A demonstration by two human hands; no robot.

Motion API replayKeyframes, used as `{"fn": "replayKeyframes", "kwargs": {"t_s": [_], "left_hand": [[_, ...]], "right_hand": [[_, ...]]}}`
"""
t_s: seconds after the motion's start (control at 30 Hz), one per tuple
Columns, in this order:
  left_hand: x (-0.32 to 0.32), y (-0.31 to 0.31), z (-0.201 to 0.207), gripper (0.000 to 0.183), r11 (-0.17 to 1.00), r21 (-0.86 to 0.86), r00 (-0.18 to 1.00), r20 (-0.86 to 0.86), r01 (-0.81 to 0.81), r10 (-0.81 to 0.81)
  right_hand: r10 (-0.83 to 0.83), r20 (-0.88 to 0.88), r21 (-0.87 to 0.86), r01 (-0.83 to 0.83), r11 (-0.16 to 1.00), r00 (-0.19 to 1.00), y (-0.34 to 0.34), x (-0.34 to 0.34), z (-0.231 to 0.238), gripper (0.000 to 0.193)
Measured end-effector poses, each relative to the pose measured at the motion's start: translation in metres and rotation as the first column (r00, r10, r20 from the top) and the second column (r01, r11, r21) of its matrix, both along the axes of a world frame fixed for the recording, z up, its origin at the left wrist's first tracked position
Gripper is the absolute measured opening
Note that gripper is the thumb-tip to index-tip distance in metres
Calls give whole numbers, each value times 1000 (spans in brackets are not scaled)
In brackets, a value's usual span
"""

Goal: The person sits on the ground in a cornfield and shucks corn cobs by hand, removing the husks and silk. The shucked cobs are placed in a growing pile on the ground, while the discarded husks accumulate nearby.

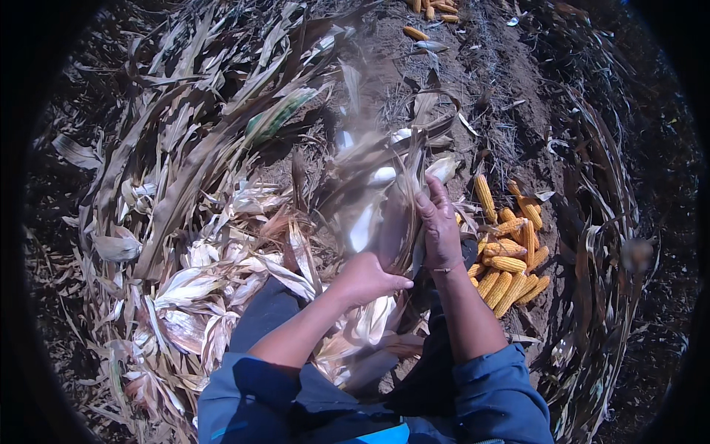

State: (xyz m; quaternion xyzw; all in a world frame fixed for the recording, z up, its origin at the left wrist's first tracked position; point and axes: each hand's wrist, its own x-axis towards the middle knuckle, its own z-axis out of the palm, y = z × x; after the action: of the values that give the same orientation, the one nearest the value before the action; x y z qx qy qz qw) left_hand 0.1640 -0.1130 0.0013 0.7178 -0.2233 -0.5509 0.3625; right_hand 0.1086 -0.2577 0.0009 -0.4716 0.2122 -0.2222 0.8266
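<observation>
A bundle of dry cornstalks and leaves (404, 200) rises between my two hands, partly smeared by motion. My left hand (364, 280) is closed at its lower end, the thumb stretched to the right and the fingers largely hidden by the stalks. Against the bundle's right side rests my right hand (441, 233), its fingers extended upward and slightly apart. A pale husked ear (442, 169) shows just beyond those fingertips. Bright husk pieces (362, 226) lie or hang left of the bundle, blurred.
Bare yellow corn cobs (509, 264) are heaped on the soil to the right of my right forearm. Loose pale husks (196, 296) cover the ground at left, below long dry stalks (192, 148). More cobs (436, 9) lie at the far end of the soil strip (495, 81).
</observation>
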Motion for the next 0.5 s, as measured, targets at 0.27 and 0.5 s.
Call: {"fn": "replayKeyframes", "kwargs": {"t_s": [0.27, 0.5], "left_hand": [[6, 3, -19, 79, 963, -98, 961, 91, -251, 260], [3, -1, -10, 76, 942, -256, 976, -47, -218, 213]], "right_hand": [[-20, -143, -229, -13, 973, 989, -36, -3, 4, 27], [-62, -354, -414, -97, 905, 933, -26, -2, 13, 9]]}}
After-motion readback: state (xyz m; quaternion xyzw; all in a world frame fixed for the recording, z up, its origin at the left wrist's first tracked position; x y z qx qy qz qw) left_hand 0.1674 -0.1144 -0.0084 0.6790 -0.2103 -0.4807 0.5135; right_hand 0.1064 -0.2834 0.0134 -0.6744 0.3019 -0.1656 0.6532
